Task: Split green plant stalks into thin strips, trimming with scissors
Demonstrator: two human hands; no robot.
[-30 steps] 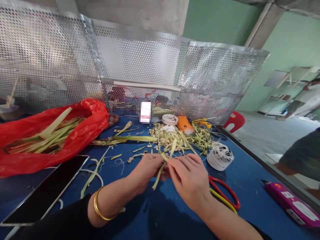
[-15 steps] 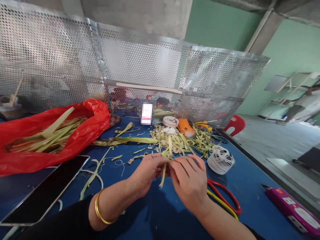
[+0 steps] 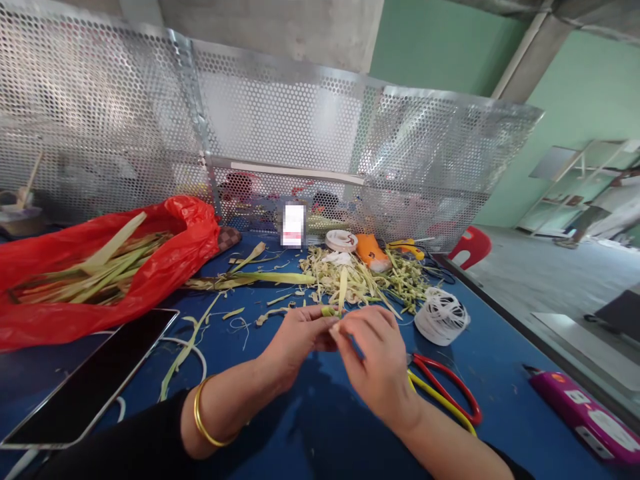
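My left hand [image 3: 300, 337] pinches a small pale-green dried leaf strip [image 3: 329, 311] between thumb and fingers. My right hand [image 3: 376, 357] meets it there, thumb and forefinger pressed together on the strip's near end; most of that end is hidden by the fingers. Beyond both hands lies a heap of leaf scraps [image 3: 357, 288]. Beside my right wrist rest scissors [image 3: 453, 387] with red and yellow handles. A roll of white ribbon [image 3: 441, 319] stands to the right of that hand.
On the left a red plastic bag [image 3: 195, 243] holds long leaf strips, with a dark tablet [image 3: 95, 380] before it. Behind the heap are a tape roll [image 3: 341, 241], an orange packet [image 3: 373, 253] and a lit phone [image 3: 293, 225]. A purple device [image 3: 585, 413] lies right. Perforated panels [image 3: 280, 113] border the back.
The strip's end that hung down between my hands no longer shows. My right hand has turned and drawn its fingers together into a pinch. The left hand has barely moved.
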